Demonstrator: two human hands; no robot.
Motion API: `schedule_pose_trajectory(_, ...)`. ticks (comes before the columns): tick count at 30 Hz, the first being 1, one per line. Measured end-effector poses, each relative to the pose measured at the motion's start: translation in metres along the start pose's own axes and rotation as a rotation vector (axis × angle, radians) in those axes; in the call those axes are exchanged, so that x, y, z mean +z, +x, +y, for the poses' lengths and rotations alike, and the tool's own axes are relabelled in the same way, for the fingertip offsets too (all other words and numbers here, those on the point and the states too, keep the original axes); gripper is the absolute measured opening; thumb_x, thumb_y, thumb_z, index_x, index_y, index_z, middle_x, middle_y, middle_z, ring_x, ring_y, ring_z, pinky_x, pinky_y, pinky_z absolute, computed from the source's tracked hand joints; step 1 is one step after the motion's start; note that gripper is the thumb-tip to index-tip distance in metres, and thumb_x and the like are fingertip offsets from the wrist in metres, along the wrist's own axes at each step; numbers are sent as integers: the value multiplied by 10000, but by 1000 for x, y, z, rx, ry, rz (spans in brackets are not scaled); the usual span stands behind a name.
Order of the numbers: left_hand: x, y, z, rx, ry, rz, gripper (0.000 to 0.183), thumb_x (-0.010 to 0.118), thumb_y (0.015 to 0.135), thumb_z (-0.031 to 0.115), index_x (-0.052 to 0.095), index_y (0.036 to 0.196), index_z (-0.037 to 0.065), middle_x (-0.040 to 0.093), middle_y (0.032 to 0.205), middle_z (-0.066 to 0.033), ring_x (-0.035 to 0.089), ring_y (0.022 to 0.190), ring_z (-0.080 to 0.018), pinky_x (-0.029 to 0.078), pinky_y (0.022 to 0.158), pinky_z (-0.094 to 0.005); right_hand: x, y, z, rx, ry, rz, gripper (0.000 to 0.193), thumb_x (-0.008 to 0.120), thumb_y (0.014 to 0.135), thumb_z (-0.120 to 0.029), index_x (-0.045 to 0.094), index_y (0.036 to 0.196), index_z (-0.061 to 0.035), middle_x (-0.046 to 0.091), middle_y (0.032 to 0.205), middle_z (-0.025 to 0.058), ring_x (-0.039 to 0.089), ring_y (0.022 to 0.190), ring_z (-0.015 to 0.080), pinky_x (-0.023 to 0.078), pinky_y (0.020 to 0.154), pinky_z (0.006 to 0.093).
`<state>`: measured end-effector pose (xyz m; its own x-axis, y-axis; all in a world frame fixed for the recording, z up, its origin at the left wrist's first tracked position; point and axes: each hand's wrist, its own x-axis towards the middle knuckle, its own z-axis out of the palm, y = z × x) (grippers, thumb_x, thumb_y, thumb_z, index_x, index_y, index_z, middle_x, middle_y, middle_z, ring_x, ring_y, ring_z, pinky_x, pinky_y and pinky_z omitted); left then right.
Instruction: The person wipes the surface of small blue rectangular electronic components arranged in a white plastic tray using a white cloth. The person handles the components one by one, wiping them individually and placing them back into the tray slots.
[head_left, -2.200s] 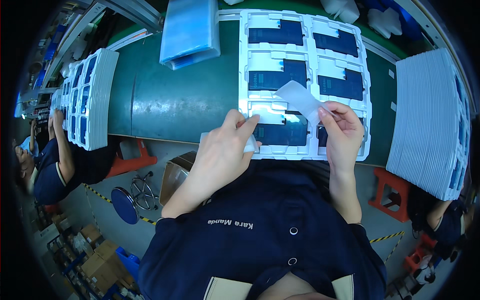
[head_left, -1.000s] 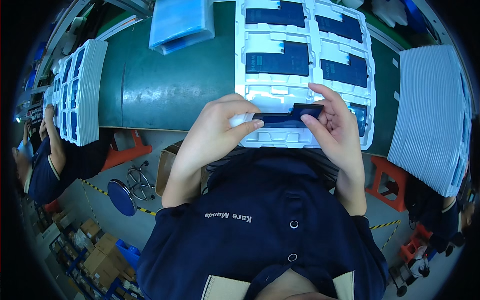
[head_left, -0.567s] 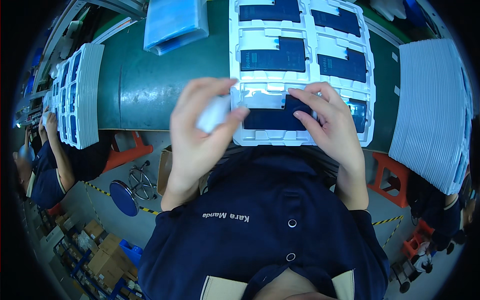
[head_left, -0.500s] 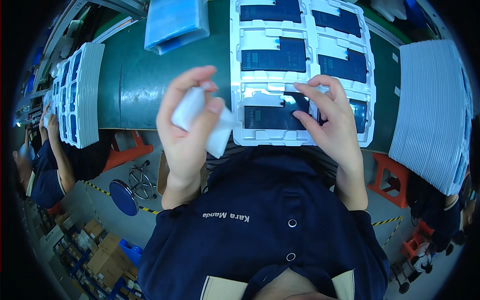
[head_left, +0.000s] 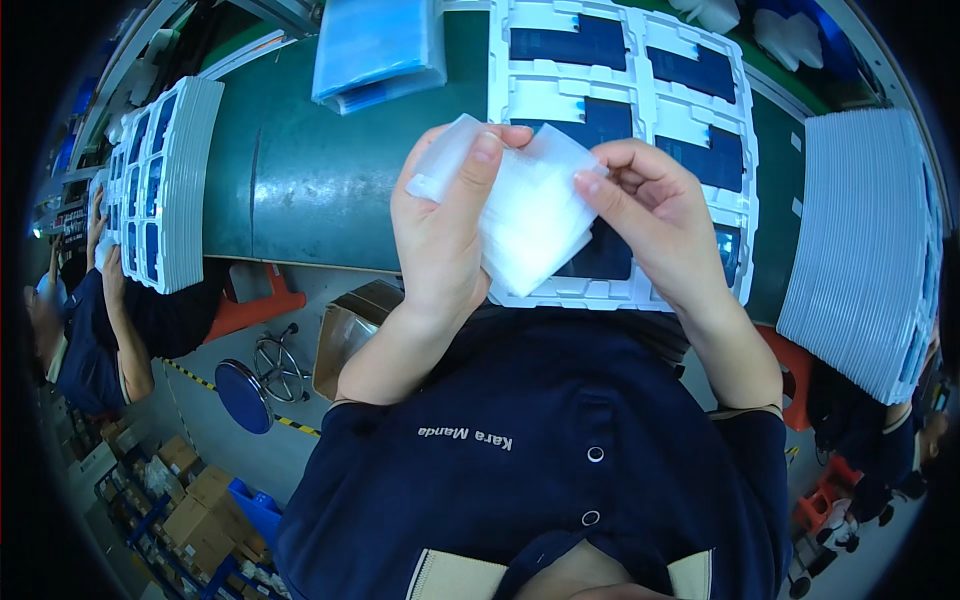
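Note:
A folded white wipe [head_left: 535,225] is spread between my two hands above the white plastic tray [head_left: 644,110]. My left hand [head_left: 440,235] is closed on its left part, with the thumb over a folded edge. At the wipe's upper right corner, the thumb and fingers of my right hand [head_left: 665,205] pinch it. Black L-shaped flat batteries [head_left: 700,160] lie in the tray's compartments. The wipe and my hands cover much of the near left battery [head_left: 605,258].
Tall stacks of white trays stand at left [head_left: 195,190] and right [head_left: 850,250] of the green tabletop [head_left: 330,190]. Clear bluish plastic bags [head_left: 375,55] lie at the back. Below the table are a cardboard box [head_left: 335,345] and round stool [head_left: 245,395]. A co-worker [head_left: 100,340] sits far left.
My right hand has left the near left battery and taken hold of the wipe. My left hand has moved right with the wipe, which is now more spread out over the tray.

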<state>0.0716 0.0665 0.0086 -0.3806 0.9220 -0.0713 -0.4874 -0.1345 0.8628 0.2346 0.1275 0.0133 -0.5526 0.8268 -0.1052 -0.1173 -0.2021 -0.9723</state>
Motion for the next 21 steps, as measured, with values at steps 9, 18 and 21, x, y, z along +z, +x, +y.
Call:
schedule_pose_trajectory(9, 2, 25, 8, 5, -44, 29, 246, 576, 964, 236, 536, 1067, 16, 624, 858, -65, 634, 802, -141, 527, 730, -270, -15, 45, -4, -44, 33, -7, 108, 654, 881, -81, 642, 970, -20, 655, 901, 20, 593, 842, 85, 473, 779, 221)
schedule_pose_trajectory(18, -11, 56, 34, 230, 1365, -414, 296, 711, 815, 152, 650, 1051, -17, 533, 1000, -97, 586, 688, -223, 476, 658, -330, -81, 63, 2, -121, -54, 261, 204, 664, 867, -63, 567, 1039, -11, 666, 897, 59, 632, 746, 120, 497, 726, 240)
schedule_pose_trajectory(21, -1, 56, 22, 218, 1574, -467, 341, 745, 770, 147, 654, 1053, -20, 516, 1095, -137, 622, 737, -296, 498, 693, -378, -83, 63, 4, -109, -48, 333, 225, 683, 851, -64, 597, 1048, 3, 663, 892, 60, 625, 752, 115, 479, 710, 234)
